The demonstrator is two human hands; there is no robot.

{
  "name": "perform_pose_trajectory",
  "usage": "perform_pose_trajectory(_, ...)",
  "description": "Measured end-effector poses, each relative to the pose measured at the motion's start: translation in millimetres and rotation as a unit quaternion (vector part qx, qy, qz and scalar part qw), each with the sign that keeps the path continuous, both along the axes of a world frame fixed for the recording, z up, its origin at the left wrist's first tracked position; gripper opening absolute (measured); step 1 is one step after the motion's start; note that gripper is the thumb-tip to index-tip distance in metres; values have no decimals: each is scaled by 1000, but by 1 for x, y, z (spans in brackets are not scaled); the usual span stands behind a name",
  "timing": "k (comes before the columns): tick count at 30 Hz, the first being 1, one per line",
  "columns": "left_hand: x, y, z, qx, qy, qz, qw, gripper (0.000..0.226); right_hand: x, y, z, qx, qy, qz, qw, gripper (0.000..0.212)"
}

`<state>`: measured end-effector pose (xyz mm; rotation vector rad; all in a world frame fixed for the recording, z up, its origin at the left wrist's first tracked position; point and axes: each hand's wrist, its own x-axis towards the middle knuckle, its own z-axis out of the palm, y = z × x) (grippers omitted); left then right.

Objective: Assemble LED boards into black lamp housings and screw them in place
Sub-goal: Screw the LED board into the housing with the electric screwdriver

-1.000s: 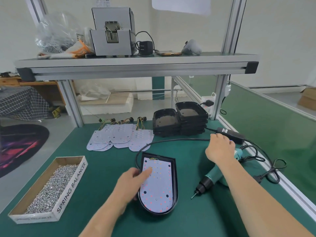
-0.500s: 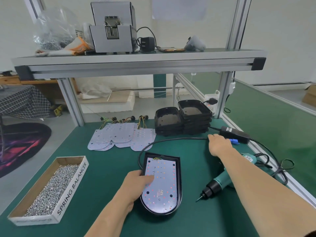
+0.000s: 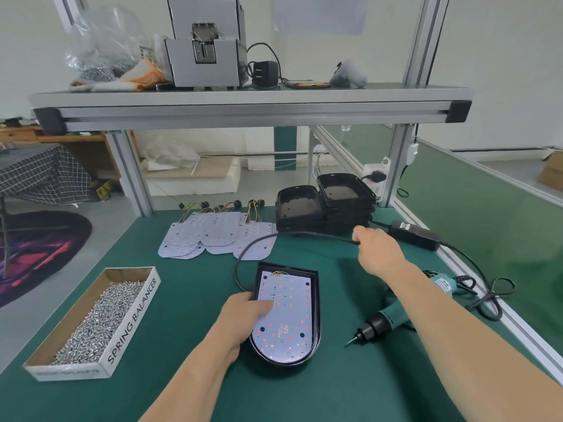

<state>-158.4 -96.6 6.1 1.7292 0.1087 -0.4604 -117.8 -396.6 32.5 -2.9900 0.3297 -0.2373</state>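
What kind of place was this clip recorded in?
Likely a small lamp-assembly workstation: a box of screws, stacked black housings beside loose LED boards, and an electric screwdriver on a green bench.

The left hand (image 3: 243, 318) covers the left rim of the near housing (image 3: 317, 312) and part of the LED board (image 3: 289, 312), whose print beside "12V" is too small to read. The far end of the cable (image 3: 320, 234) vanishes into the right hand (image 3: 377, 251), its fingers curled out of sight. The right forearm hides the grip of the screwdriver (image 3: 384, 322). Both forearms run off the near edge. The loose boards (image 3: 213, 236) overlap, so their count is unclear. The paper (image 3: 320, 13) on the far wall is blurred and cut by the top edge.
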Motion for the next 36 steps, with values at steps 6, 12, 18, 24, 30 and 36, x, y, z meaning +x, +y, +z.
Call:
perform_pose_trajectory(6,0,1,-3,-3,0,13,1000,54,-23,52,16,97,-24,14,995,28)
perform_pose_trajectory(12,-5,2,-2,-14,-7,22,1000,44,-49,93,-2,290,44,-5,956,23)
perform_pose_trajectory(18,-11,3,-7,-4,-25,47,999,45,-70,129,-21,354,88,-18,931,38)
perform_pose_trajectory(24,-15,11,-12,-7,-60,29,998,40,-86,143,-34,513,38,-41,857,16)
perform_pose_trajectory(30,-23,12,-16,-46,-89,97,990,70,-97,146,-36,601,-35,-45,797,10)
perform_pose_trajectory(36,-23,13,-25,-86,-133,153,975,63,-107,138,-26,574,-89,-41,813,7)
